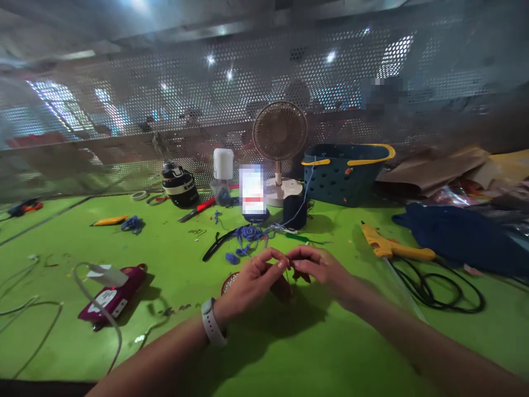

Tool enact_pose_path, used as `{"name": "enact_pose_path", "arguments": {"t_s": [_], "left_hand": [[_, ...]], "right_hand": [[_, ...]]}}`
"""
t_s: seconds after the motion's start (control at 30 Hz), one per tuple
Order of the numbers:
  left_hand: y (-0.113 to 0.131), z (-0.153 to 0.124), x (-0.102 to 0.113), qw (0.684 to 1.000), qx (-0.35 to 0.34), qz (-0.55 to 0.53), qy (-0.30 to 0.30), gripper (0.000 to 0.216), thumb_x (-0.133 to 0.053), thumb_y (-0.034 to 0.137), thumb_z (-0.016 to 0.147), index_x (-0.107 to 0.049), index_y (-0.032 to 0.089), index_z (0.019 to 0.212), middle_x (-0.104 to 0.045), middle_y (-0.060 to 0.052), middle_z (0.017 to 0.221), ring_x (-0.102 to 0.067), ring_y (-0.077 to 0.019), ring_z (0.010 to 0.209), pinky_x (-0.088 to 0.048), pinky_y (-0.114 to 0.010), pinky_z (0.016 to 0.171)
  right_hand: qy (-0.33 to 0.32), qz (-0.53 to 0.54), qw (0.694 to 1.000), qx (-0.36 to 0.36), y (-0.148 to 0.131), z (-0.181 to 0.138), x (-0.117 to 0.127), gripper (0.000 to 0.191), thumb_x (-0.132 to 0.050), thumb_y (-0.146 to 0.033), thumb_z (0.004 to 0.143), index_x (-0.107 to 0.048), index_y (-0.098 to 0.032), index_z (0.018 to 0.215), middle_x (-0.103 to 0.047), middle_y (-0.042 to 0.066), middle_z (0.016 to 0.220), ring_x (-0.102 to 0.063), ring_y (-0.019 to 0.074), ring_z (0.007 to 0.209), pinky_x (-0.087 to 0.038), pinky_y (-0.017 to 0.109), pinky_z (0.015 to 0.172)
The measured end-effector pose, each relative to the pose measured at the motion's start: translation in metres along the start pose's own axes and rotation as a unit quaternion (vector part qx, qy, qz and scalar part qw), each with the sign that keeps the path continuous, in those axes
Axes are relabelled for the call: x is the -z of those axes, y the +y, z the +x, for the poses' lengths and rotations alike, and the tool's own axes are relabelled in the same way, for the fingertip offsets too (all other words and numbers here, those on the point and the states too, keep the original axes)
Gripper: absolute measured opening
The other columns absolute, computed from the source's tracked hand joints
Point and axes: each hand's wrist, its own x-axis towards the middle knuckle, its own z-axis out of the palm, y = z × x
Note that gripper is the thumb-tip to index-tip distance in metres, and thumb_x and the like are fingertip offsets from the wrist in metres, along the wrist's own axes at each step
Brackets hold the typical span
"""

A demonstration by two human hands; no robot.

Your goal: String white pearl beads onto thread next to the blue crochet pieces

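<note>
Blue thread [303, 193], thin and pale, runs from the pinched fingertips of both hands up over the green table [289, 358] past a dark navy spool [295, 212] toward the blue basket [345, 172]. Left hand [252, 281] and right hand [316, 264] meet tip to tip, both closed on the strand, just above a small round thing that's mostly hidden. A tangle of blue yarn scraps [246, 237] lies just behind, a yellow glue gun [390, 247] off right, small fan [280, 135] at the back

No lettering anywhere is clear enough to read.
</note>
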Motion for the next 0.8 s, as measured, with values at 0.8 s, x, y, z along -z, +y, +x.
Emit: {"name": "enact_pose_path", "arguments": {"t_s": [0.8], "left_hand": [[-0.011, 0.000, -0.003, 0.996, -0.046, 0.074, 0.014, 0.027, -0.066, 0.030, 0.083, -0.045, 0.018, 0.096, -0.065, -0.003, 0.079, -0.061, -0.0138, 0.074, -0.047, -0.027, 0.067]], "right_hand": [[0.020, 0.038, 0.999, 0.008, 0.008, 0.002, -0.008, 0.020, -0.066, -0.036, 0.077, -0.062, -0.017, 0.073, -0.061, 0.000, 0.069, -0.055, 0.0135, 0.066, -0.044, 0.027, 0.064]]}}
